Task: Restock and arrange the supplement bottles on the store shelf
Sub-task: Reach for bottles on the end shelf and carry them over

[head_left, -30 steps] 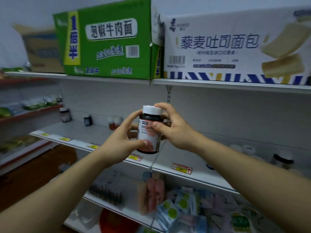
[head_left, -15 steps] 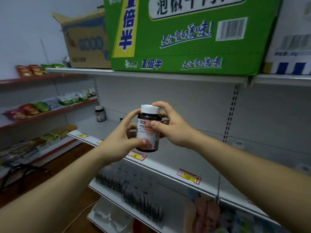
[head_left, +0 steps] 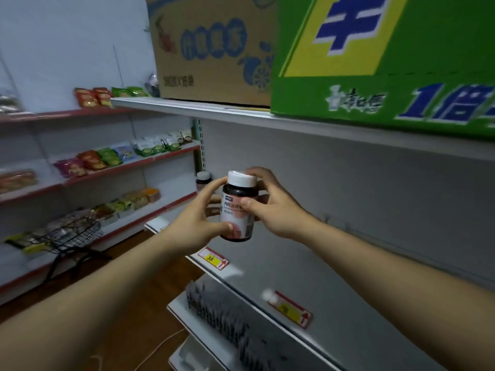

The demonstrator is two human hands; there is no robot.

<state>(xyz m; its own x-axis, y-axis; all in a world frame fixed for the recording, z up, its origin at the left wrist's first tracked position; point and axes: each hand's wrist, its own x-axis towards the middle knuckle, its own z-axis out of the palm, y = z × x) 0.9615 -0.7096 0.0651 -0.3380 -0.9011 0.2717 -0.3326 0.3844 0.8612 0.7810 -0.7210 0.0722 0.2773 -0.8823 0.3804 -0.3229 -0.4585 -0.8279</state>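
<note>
Dark supplement bottle [head_left: 237,210] with white cap held upright above the grey shelf [head_left: 308,277], left hand [head_left: 197,223] and right hand [head_left: 273,207] both gripping it, second bottle [head_left: 202,179] far behind, green carton [head_left: 401,62] and brown carton [head_left: 211,49] overhead, wire basket [head_left: 72,234] left.

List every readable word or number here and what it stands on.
"半" and "1倍": green carton.
"四红富铁": label of the bottle; its smaller lines are too blurred to read.
"88": yellow price tag.
Brown carton print and the nearer price tag: too blurred to read.
</note>
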